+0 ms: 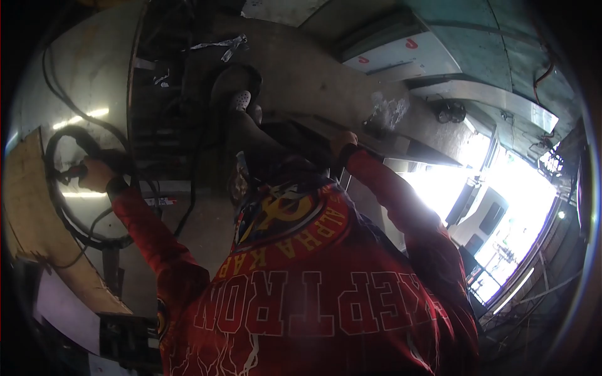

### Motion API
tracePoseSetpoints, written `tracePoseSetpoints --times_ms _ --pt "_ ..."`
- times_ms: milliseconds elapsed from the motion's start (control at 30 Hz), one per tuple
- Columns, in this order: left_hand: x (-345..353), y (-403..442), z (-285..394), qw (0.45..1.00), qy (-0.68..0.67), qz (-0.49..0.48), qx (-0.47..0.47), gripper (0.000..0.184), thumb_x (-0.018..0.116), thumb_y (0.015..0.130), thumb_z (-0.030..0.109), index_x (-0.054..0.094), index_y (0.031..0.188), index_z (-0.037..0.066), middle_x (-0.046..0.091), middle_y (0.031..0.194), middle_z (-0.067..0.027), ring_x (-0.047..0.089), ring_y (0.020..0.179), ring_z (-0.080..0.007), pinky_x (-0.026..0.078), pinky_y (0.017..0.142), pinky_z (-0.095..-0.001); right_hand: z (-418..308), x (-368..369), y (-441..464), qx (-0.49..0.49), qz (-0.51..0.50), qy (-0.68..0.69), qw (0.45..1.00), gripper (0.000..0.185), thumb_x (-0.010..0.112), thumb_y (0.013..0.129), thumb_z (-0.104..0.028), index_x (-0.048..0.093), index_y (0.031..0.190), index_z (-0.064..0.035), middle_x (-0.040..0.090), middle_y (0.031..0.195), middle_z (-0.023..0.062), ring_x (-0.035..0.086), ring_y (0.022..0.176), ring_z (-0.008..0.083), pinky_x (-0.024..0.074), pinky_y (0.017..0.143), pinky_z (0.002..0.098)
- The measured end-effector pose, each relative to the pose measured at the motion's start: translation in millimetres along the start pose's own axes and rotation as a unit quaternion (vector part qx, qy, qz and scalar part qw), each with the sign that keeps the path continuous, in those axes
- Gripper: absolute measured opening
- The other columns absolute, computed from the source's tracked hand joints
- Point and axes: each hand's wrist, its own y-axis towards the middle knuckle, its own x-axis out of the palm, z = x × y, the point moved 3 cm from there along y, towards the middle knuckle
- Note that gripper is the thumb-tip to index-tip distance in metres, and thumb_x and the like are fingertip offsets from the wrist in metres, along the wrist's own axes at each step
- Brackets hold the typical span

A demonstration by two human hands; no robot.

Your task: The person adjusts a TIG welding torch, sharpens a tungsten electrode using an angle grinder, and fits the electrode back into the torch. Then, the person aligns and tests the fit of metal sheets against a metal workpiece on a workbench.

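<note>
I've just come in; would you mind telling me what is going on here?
A person in a red top has their left hand closed on a dark tool, beside a looped cable. Their right hand is out on the other side; whether it holds anything is unclear.

Pale, shiny surface (pixel 94 56) under looped dark cable (pixel 58 203)
</note>
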Motion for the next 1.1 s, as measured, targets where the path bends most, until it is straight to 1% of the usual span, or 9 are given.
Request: tracePoseSetpoints --times_ms 133,333,467,533,667,733,833,900,1100 --pt "2.3 -22.7 26.4 0.999 -0.046 -0.009 -0.009 0.064 0.070 0.078 0.042 0.049 0.111 -0.009 0.065 0.098 -0.0227 0.067 0.089 -0.0353 0.053 0.076 -0.0466 26.5 2.1 37.1 0.057 0.082 0.002 0.995 0.021 0.056 0.086 -0.024 0.074 0.093 -0.0155 0.072 0.091 0.0044 0.069 0.086 0.0263 0.0533 0.065 0.0498" --pt "30.6 -54.7 54.9 0.996 -0.008 0.080 0.044 0.067 0.066 0.079 0.052 0.050 0.109 -0.006 0.065 0.098 -0.0273 0.065 0.090 -0.0444 0.051 0.080 -0.0505 35.0 -65.8 44.2 -0.054 0.246 -0.023 0.967 0.021 0.057 0.086 -0.026 0.072 0.093 -0.0139 0.069 0.099 0.0064 0.064 0.099 0.0271 0.0447 0.087 0.0519" --pt "37.1 -99.1 89.9 0.982 -0.027 0.017 0.187 0.069 0.063 0.081 0.054 0.045 0.109 -0.007 0.062 0.097 -0.0274 0.064 0.088 -0.0444 0.052 0.076 -0.0518 3.7 -106.6 -2.7 -0.253 0.460 0.080 0.848 0.021 0.055 0.085 -0.021 0.070 0.091 -0.0084 0.069 0.102 0.0108 0.068 0.087 0.0281 0.0548 0.074 0.0418" --pt "59.5 -107.9 99.3 0.962 0.033 -0.022 0.271 0.068 0.062 0.081 0.055 0.046 0.110 -0.004 0.060 0.099 -0.0243 0.064 0.091 -0.0425 0.051 0.078 -0.0520 -7.0 -110.8 -50.9 -0.199 0.450 0.385 0.781 0.024 0.053 0.088 -0.024 0.070 0.092 -0.0076 0.069 0.099 0.0117 0.068 0.082 0.0303 0.0552 0.075 0.0416" --pt "159.5 -91.8 80.8 0.945 0.113 -0.107 0.287 0.072 0.065 0.077 0.054 0.047 0.110 -0.008 0.061 0.103 -0.0255 0.064 0.095 -0.0431 0.051 0.083 -0.0502 -65.7 -43.3 -26.4 -0.226 0.437 0.583 0.647 0.025 0.054 0.089 -0.024 0.069 0.096 -0.0063 0.069 0.096 0.0129 0.067 0.084 0.0326 0.0548 0.076 0.0421" --pt "182.4 -79.1 83.2 0.938 0.164 -0.142 0.269 0.073 0.068 0.076 0.048 0.048 0.109 -0.014 0.063 0.105 -0.0281 0.064 0.097 -0.0435 0.051 0.087 -0.0471 -102.9 -3.5 -9.2 -0.251 0.290 0.675 0.630 0.027 0.055 0.090 -0.025 0.068 0.101 -0.0037 0.069 0.092 0.0150 0.067 0.086 0.0343 0.0538 0.076 0.0407" --pt "167.3 -90.0 103.3 0.940 0.012 -0.122 0.319 0.059 0.073 0.075 0.035 0.058 0.099 -0.017 0.067 0.095 -0.0286 0.066 0.088 -0.0415 0.051 0.082 -0.0439 -119.6 42.0 -14.9 -0.160 0.268 0.807 0.501 0.026 0.056 0.091 -0.023 0.067 0.103 -0.0031 0.069 0.089 0.0167 0.068 0.086 0.0317 0.0528 0.076 0.0384" --pt "140.4 -101.1 122.4 0.911 -0.149 -0.242 0.297 0.051 0.073 0.079 0.023 0.056 0.104 -0.017 0.066 0.093 -0.0202 0.065 0.078 -0.0297 0.051 0.075 -0.0394 -137.4 66.5 -6.7 -0.138 0.256 0.814 0.503 0.026 0.056 0.091 -0.022 0.067 0.105 -0.0030 0.069 0.090 0.0170 0.068 0.086 0.0294 0.0524 0.076 0.0372" --pt "45.7 -93.9 116.1 0.864 -0.269 -0.272 0.327 0.042 0.070 0.082 0.019 0.054 0.112 -0.007 0.061 0.091 -0.0111 0.061 0.076 -0.0201 0.052 0.070 -0.0334 -180.3 53.2 41.3 -0.172 0.275 0.754 0.572 0.023 0.057 0.091 -0.015 0.068 0.108 -0.0049 0.069 0.090 0.0177 0.069 0.082 0.0239 0.0515 0.073 0.0335"
